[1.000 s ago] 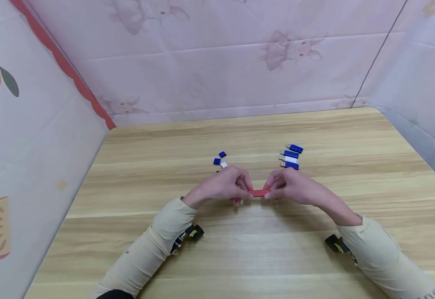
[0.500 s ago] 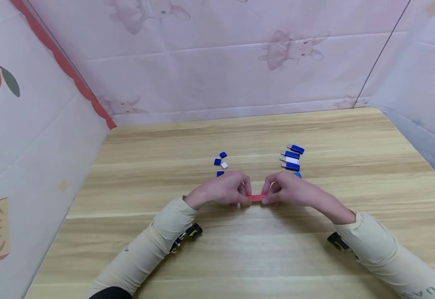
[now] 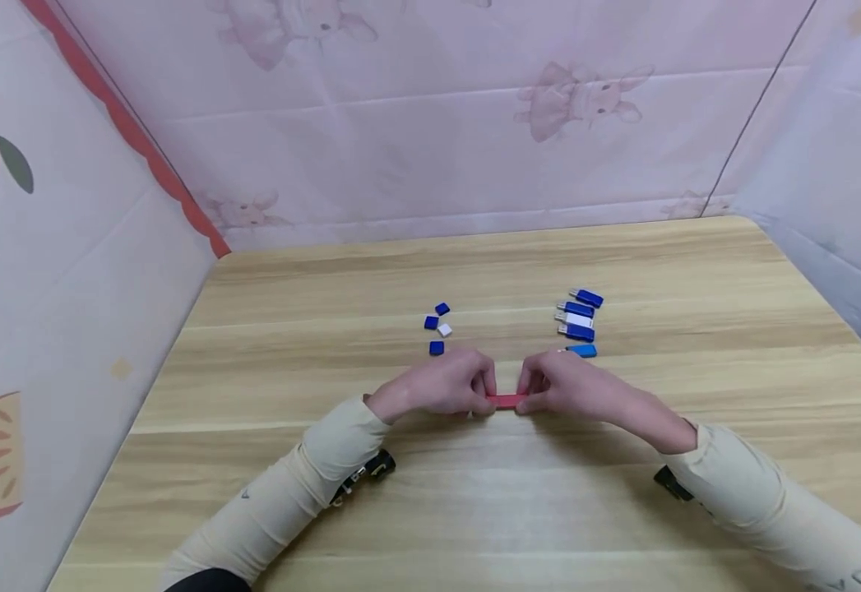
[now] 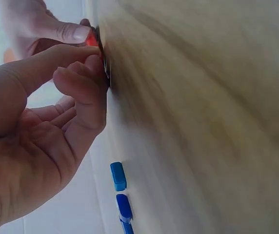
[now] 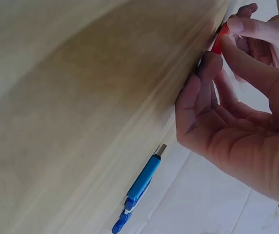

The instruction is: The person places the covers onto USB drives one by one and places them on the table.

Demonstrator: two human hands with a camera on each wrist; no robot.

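A small red USB stick (image 3: 506, 401) lies level just above or on the table between the two hands. My left hand (image 3: 448, 382) pinches its left end between thumb and fingers. The right end is pinched by my right hand (image 3: 567, 385). In the right wrist view, the red stick (image 5: 220, 39) shows between the fingertips; whether its metal plug is covered is hidden. Beyond the right hand lies a light blue USB stick (image 3: 582, 350), its plug pointing left. A dark blue cap (image 3: 437, 348) sits just beyond the left hand.
Further back on the right, several USB sticks lie in a column, including a white one (image 3: 578, 320) and a dark blue one (image 3: 579, 333). Loose caps lie to the left, among them a white cap (image 3: 445, 330). A light blue cap (image 4: 118, 176) appears in the left wrist view.
Both hands have moved slightly toward the person, still pinching the red USB stick. The light blue USB stick and the nearest dark blue cap have come into sight behind them.
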